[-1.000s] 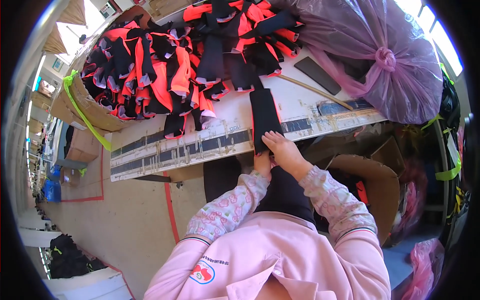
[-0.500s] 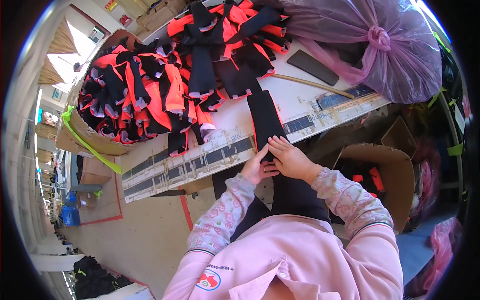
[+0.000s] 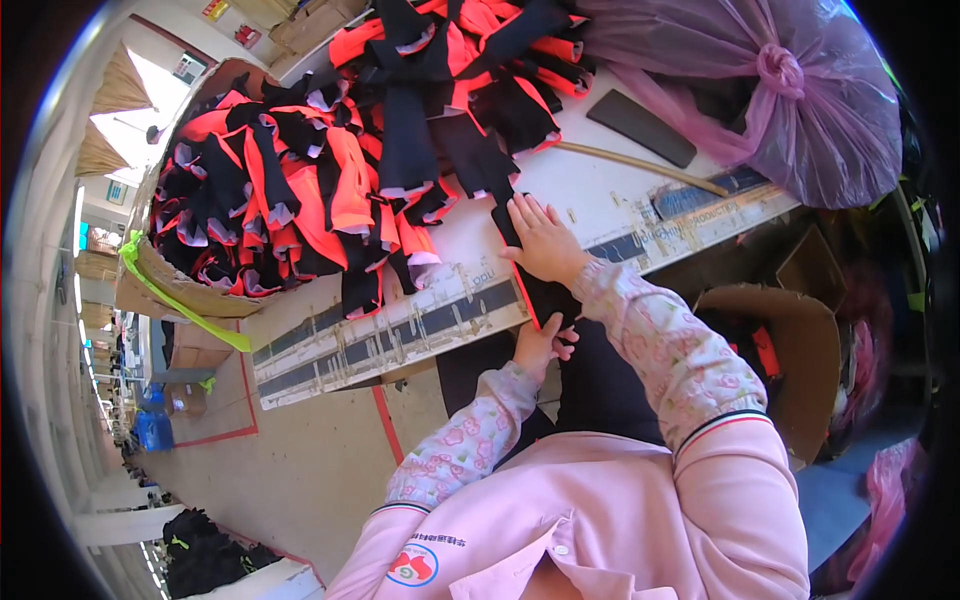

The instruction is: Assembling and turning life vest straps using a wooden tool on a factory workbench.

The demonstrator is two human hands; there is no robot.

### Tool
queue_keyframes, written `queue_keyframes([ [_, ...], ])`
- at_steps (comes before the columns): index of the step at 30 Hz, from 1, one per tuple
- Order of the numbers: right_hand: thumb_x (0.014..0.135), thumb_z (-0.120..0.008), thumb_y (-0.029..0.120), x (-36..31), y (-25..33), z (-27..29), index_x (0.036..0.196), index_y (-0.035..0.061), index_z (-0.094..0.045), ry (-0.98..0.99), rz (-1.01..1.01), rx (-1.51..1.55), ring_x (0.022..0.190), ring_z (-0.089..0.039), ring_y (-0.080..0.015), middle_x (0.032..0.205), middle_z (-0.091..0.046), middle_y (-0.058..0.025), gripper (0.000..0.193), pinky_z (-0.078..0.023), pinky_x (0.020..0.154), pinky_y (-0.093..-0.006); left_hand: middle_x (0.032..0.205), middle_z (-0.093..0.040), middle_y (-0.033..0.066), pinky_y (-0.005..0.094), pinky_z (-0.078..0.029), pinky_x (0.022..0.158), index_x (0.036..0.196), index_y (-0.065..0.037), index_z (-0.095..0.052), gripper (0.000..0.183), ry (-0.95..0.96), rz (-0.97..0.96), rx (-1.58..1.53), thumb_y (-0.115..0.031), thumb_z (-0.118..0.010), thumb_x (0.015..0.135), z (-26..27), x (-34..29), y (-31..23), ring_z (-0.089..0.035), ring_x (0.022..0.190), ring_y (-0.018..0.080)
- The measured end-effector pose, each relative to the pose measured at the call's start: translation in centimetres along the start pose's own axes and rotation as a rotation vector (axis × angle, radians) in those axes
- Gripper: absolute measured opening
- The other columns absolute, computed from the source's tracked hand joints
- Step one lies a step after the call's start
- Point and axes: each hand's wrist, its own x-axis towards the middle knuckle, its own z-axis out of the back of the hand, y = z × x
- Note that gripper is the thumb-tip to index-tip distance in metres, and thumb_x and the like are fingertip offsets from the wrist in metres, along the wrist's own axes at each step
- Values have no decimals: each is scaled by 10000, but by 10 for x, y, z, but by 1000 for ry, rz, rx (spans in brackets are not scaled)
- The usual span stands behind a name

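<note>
A black fabric piece with an orange edge (image 3: 540, 298) lies over the front edge of the white table (image 3: 600, 205), its near end hanging toward my lap. My right hand (image 3: 545, 242) lies flat on its far part, fingers stretched out and pointing away from me. At the near end, my left hand (image 3: 538, 347) pinches the fabric, thumb on top and the other fingers partly hidden. Beyond the hands, a heap of similar black and orange pieces (image 3: 345, 180) covers the table's left and back. Part of the fabric is hidden under my right hand.
A thin wooden stick (image 3: 645, 167) and a dark flat slab (image 3: 641, 128) lie right of the hands. The tied pink plastic bag (image 3: 800, 110) stands at the far right. An open cardboard box (image 3: 790, 390) with orange and black pieces sits below the table's right side.
My right hand has slid away from me along the fabric and flattened out. My left hand has moved slightly nearer to me and right, onto the fabric's near end.
</note>
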Motion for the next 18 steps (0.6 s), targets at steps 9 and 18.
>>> queue_keyframes([
  [9,850,-460,506,6,-15,-10,1364,-35,-233,-96,7,-3,1336,-197,-346,1413,-254,-222,780,-176,1073,-480,709,-625,113,301,-490,538,894,0,-582,336,-4,-44,-36,-334,-555,879,-3,0,13,-464,414,133],
  [18,765,-551,178,-167,41,79,1198,24,-487,-23,119,-350,1178,-436,-264,1225,-490,-140,464,-307,999,-409,676,-599,28,265,-425,482,839,-68,-616,225,50,-3,-226,-285,-566,871,-5,-12,7,-541,529,115],
])
